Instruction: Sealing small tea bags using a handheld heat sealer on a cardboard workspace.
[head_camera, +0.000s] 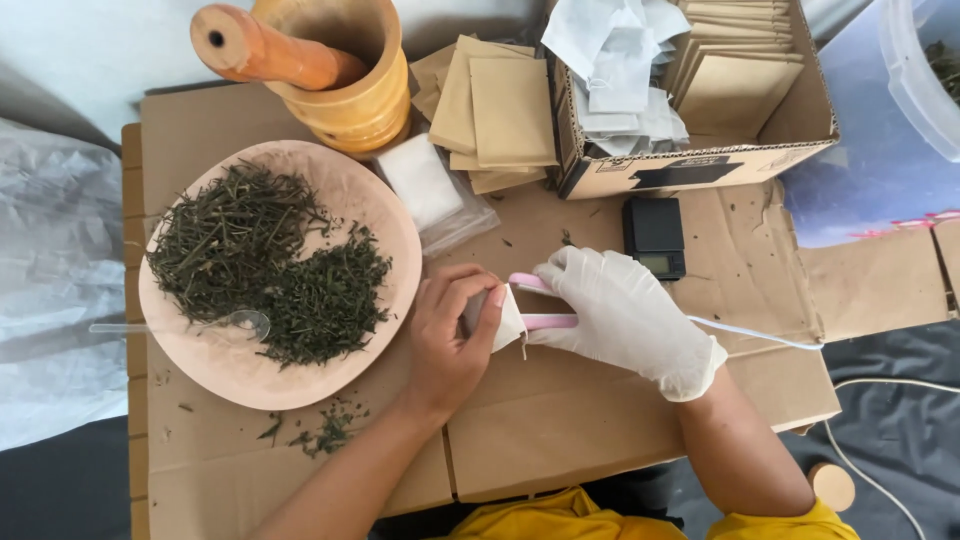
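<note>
Left hand, bare: closed around a small white filter bag, holding it just in front of the body over the cardboard-covered surface.

Right hand, in a white glove: clamped on a pink handheld sealer, whose two arms close over the edge of the bag; a white cord trails off to the right.

Wooden plate, left of the hands: a heap of dried green herbs with a clear plastic spoon lying in it. A few crumbs lie scattered on the cardboard below the plate.

Wooden mortar with pestle, behind the plate.

Stack of brown paper envelopes, next to the mortar.

Cardboard box, far right: more brown envelopes and loose white filter bags.

Small black pocket scale, just behind the right hand.

Progress, as judged: this bag appears filled and is at the sealing stage; much herb is left on the plate and many empty bags wait in the box. No finished bags are visible.
</note>
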